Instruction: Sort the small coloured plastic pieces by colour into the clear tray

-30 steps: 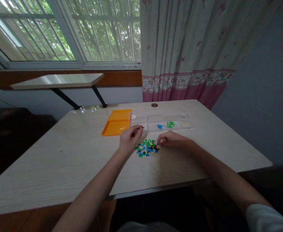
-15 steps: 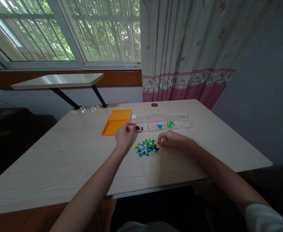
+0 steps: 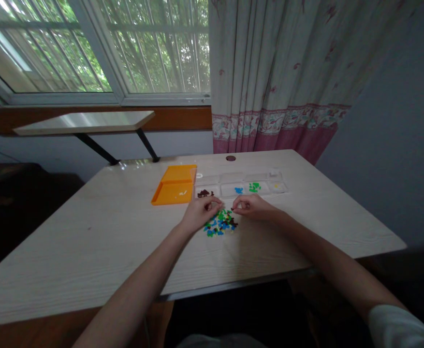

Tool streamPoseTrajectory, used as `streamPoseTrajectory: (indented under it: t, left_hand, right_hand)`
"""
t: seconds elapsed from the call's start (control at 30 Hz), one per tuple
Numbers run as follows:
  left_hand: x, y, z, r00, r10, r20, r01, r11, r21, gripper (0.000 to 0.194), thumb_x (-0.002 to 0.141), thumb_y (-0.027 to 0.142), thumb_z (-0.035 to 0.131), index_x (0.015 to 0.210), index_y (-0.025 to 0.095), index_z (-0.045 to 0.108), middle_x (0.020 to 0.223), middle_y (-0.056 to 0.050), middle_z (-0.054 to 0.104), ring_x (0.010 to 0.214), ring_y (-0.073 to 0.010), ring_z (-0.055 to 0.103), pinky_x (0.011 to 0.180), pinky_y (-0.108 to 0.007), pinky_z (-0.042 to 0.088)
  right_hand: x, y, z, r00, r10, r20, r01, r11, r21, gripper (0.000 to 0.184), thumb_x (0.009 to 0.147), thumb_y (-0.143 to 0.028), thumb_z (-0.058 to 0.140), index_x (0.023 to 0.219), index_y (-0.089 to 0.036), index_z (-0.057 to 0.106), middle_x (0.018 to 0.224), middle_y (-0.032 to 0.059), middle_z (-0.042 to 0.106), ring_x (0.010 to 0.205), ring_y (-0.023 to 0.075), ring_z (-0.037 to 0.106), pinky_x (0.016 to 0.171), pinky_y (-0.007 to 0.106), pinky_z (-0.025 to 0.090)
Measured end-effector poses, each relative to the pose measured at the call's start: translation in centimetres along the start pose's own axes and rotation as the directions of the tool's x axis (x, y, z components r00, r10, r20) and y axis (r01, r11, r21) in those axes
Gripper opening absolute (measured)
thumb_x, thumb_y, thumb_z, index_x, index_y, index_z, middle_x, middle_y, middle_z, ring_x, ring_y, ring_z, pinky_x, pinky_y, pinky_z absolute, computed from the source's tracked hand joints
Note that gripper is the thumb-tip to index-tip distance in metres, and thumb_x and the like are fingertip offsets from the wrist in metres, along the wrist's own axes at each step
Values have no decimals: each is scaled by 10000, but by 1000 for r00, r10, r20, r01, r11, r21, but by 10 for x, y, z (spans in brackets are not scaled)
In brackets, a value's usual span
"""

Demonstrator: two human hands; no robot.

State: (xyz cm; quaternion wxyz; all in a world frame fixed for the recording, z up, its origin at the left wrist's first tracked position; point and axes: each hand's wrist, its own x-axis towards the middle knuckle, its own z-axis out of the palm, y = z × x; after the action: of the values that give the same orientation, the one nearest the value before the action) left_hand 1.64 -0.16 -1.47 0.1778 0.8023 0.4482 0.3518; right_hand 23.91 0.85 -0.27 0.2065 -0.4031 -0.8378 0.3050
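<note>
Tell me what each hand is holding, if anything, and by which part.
The right hand pinches a small dark piece, too tiny to tell by which part. Whether the left hand holds anything cannot be told.

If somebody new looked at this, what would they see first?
Probably the orange box, lying open on the table, left of the clear tray. Then the colourful heap of pieces in front of the tray, by the left hand and right hand. The bright window at the upper left might catch eyes too.
</note>
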Motion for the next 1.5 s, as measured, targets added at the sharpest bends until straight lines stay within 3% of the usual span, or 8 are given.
streamPoseTrajectory:
  t: [0.23, 0.9, 1.03, 1.23, 1.5]
  left_hand:
    - [-2, 9, 5, 993, 88, 81, -88, 996, -3, 212, 770, 328, 579, 872, 167, 672, 476, 57, 457, 440, -53, 397, 469, -164, 287]
    - [-3, 11, 5, 992, 113, 54, -114, 993, 16, 185, 785, 296, 551, 855, 163, 660, 480, 55, 469, 434, -55, 408, 460, -162, 300]
    - [-2, 8, 2, 995, 93, -28, -92, 995, 33, 183, 784, 303, 546, 850, 168, 650, 466, 66, 442, 426, -54, 404, 462, -161, 313]
    - [-3, 7, -2, 944, 2, -329, 3, 1000, 16, 208, 788, 343, 545, 865, 179, 648, 490, 61, 454, 450, -58, 407, 467, -158, 330]
    - [-3, 13, -5, 902, 6, -432, 6, 1000, 27, 215, 782, 346, 558, 841, 165, 658, 535, 33, 544, 476, -61, 450, 479, -162, 349]
  right_hand:
    - [2, -1, 10, 995, -43, -94, 45, 999, 26, 193, 766, -324, 551, 829, -157, 623, 486, -75, 392, 450, 58, 338, 456, 179, 246]
    - [3, -1, 15, 987, -62, -149, 58, 998, -31, 232, 775, -375, 555, 858, -168, 619, 477, -75, 416, 439, 61, 355, 461, 179, 246]
    - [3, 0, 11, 991, -48, -125, 33, 992, -122, 192, 778, -339, 559, 857, -176, 624, 492, -71, 425, 451, 61, 360, 483, 180, 253]
    - [4, 1, 8, 1000, -2, 14, 6, 963, -269, 221, 790, -348, 551, 942, -227, 656, 566, -37, 516, 510, 76, 427, 528, 188, 271]
    - [3, -5, 5, 998, 24, 58, -3, 939, -345, 214, 810, -285, 508, 934, -246, 678, 631, -9, 602, 552, 91, 479, 544, 191, 295]
